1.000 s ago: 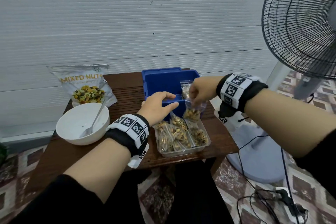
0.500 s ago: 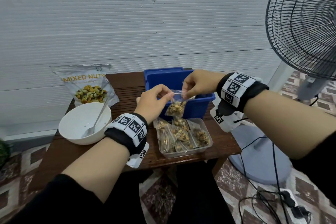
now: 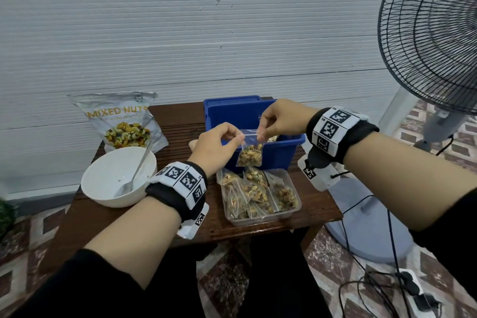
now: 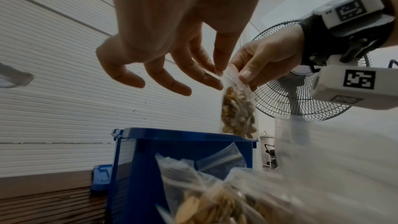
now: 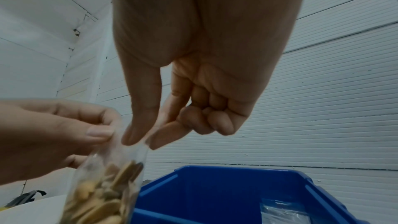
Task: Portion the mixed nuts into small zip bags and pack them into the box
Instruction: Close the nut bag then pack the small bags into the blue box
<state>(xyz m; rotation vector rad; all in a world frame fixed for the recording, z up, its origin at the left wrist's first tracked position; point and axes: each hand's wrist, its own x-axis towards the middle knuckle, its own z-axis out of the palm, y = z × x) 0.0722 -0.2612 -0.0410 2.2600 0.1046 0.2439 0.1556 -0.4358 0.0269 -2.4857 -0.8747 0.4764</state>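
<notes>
A small clear zip bag (image 3: 249,153) half full of mixed nuts hangs in the air in front of the blue box (image 3: 284,153). My left hand (image 3: 219,143) pinches its top left corner and my right hand (image 3: 277,121) pinches the top right corner between thumb and forefinger. The same small clear zip bag (image 4: 237,113) shows edge-on in the left wrist view, held by my right hand (image 4: 258,64) above the blue box (image 4: 183,144). Seen from the right wrist, the small clear zip bag (image 5: 107,185) dangles below my right hand (image 5: 140,140). A clear tray (image 3: 260,219) in front holds several filled bags.
On a small brown table (image 3: 116,222) stand a white bowl (image 3: 105,183) with a spoon (image 3: 134,175) and, behind it, a silver MIXED NUTS pouch (image 3: 121,121). A standing fan (image 3: 436,33) rises at the right, with cables (image 3: 366,289) on the tiled floor.
My right hand lifted the nut bag from over the tray up in front of the box. My left hand came off the box rim and took the bag's other top corner.
</notes>
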